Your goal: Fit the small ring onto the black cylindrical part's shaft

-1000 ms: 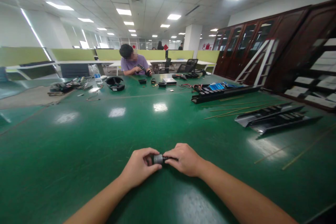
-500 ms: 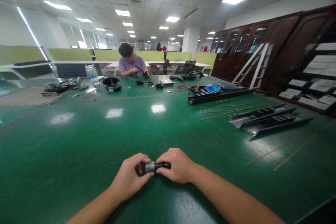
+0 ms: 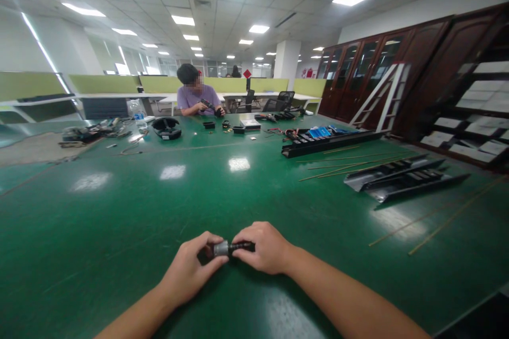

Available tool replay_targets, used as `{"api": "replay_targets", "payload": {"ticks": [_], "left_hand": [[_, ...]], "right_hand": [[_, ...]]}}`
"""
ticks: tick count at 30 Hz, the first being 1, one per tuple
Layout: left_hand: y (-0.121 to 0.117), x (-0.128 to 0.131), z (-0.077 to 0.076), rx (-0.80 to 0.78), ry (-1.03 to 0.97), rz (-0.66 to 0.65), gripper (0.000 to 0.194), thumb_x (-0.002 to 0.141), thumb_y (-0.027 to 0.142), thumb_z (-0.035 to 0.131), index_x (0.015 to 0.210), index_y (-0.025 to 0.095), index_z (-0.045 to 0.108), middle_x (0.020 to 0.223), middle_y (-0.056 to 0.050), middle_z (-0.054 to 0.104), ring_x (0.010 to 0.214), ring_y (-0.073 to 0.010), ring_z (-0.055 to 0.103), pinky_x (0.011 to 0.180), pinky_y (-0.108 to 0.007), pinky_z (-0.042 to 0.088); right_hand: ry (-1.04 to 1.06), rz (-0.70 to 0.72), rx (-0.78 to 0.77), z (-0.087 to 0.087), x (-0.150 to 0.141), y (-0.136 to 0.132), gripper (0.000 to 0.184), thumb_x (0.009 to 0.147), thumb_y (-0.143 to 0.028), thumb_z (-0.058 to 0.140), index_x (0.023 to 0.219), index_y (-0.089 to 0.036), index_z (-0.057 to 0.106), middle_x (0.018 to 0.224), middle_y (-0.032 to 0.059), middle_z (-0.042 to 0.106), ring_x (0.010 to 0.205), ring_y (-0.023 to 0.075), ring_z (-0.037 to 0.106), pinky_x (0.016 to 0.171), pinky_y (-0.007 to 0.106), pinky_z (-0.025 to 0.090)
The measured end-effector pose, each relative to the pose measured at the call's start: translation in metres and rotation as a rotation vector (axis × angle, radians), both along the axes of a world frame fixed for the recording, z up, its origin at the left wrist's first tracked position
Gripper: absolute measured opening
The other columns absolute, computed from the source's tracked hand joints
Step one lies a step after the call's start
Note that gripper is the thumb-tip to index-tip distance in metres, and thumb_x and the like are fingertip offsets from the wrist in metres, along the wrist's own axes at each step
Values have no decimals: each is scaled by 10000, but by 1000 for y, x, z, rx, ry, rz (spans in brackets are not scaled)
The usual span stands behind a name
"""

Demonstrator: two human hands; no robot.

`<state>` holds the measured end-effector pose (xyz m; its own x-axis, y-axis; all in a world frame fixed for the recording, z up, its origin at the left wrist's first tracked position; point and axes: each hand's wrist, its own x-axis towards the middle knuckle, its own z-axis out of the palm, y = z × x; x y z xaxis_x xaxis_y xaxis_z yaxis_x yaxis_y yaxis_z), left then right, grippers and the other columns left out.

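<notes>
My left hand (image 3: 190, 267) is closed on a short silver metal cylinder (image 3: 221, 249), thumb below and fingers above. My right hand (image 3: 263, 248) pinches the black ridged shaft (image 3: 243, 246) at the cylinder's right end. The two pieces lie in one line, held level just over the green table (image 3: 131, 233). Whether they are joined or only touching I cannot tell. My palms hide part of both ends.
To the right lie black metal channels (image 3: 413, 183) and thin rods (image 3: 334, 172). Farther back are a longer loaded channel (image 3: 330, 143), a black headset (image 3: 167, 130) and small black boxes (image 3: 238, 130). Across the table a person (image 3: 194, 95) holds a dark tool.
Both hands and the held pieces sit slightly farther left in view, along with a small shift of the whole scene. My grip looks the same.
</notes>
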<state>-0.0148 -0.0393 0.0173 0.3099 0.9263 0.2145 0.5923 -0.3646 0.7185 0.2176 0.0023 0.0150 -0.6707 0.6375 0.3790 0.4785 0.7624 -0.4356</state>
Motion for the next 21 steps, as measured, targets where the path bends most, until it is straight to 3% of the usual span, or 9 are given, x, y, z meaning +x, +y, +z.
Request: {"api": "replay_targets", "payload": {"ticks": [6, 11, 21], "left_hand": [[2, -1, -2, 60, 45, -4, 292, 844, 361, 671, 1110, 245, 639, 967, -20, 701, 805, -170, 647, 777, -288, 519], [2, -4, -5, 146, 46, -40, 302, 850, 360, 679, 1141, 287, 651, 1053, -15, 710, 952, -182, 663, 878, -282, 514], [3, -7, -5, 167, 74, -13, 285, 844, 358, 687, 1118, 289, 651, 1024, 1, 716, 903, -167, 675, 841, -265, 532]], "right_hand": [[-16, -11, -2, 3, 0, -1, 224, 854, -388, 633, 1002, -239, 712, 903, 9, 751, 767, 178, 666, 748, 285, 451], [-28, -12, 2, 2, 0, -1, 230, 851, -389, 636, 1015, -243, 707, 916, 6, 750, 776, 176, 665, 750, 285, 447], [-15, -23, -6, 1, 3, 1, 213, 850, -377, 641, 1005, -244, 701, 889, 4, 744, 766, 177, 657, 740, 283, 434]]}}
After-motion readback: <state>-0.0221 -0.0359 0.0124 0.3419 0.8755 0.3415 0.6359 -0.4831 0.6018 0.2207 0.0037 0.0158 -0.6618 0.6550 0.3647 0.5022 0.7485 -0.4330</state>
